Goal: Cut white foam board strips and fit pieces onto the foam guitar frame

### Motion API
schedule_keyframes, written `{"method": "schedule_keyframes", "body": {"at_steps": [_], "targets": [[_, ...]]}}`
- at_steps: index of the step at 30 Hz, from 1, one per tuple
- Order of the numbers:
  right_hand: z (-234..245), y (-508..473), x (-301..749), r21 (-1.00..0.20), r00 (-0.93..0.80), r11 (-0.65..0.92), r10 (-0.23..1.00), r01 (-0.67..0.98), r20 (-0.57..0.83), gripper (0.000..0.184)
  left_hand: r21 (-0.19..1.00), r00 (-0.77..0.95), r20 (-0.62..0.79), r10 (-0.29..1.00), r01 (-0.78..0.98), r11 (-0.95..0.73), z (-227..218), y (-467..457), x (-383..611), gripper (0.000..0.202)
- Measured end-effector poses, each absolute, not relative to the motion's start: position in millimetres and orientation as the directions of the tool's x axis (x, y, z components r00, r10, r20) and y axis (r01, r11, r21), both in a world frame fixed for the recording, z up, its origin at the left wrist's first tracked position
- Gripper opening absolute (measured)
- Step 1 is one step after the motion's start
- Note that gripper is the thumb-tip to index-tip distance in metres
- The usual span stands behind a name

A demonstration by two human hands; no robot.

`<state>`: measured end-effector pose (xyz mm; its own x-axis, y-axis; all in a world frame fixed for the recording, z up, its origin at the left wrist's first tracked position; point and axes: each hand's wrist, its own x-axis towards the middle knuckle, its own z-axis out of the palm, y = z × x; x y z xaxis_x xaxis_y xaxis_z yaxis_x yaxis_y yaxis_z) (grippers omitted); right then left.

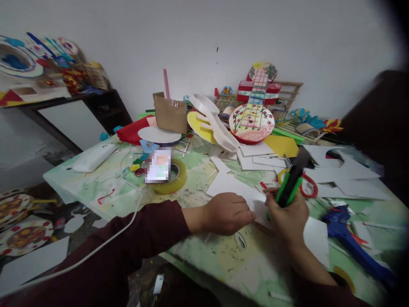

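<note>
Two hands: left hand (226,213), half-curled, is pressing the sheet (230,185); right hand (287,218), at its 3 o'clock, is gripping a knife (289,185).

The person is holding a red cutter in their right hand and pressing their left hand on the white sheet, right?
Not quite. The head view shows that the cutter in the right hand is green and black, not red. The rest is right: the left hand does press on the white sheet.
</note>
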<state>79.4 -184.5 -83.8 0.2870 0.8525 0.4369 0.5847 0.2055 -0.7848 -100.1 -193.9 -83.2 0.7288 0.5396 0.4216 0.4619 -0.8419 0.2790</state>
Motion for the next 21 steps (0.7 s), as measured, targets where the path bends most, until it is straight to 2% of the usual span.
{"method": "schedule_keyframes", "body": {"at_steps": [3,6,10,18,21], "targets": [[-75.4,-183.2,82.4,-0.861,0.392,0.182,0.832,0.474,0.392,0.021,0.277,0.671,0.463,0.579,0.511,-0.814,-83.2,-186.4,-103.1,0.031],[-70.7,-188.7,78.6,-0.874,0.365,0.192,0.853,0.446,0.373,0.022,0.332,0.580,0.497,0.645,0.560,-0.759,-84.0,-176.0,-109.1,0.031],[-74.8,-192.2,76.8,-0.865,0.311,0.212,0.872,0.456,0.377,0.020,0.405,0.460,0.459,0.760,0.654,-0.639,-85.0,-164.7,-116.3,0.028],[-81.0,-188.4,80.0,-0.938,0.337,0.180,0.899,0.296,0.279,0.022,0.325,0.414,0.343,0.843,0.789,-0.521,-96.1,-137.7,-124.9,0.026],[-81.5,-188.6,77.8,-0.947,0.319,0.207,0.905,0.247,0.281,0.019,0.315,0.433,0.268,0.861,0.805,-0.503,-104.9,-130.7,-128.6,0.035]]}}
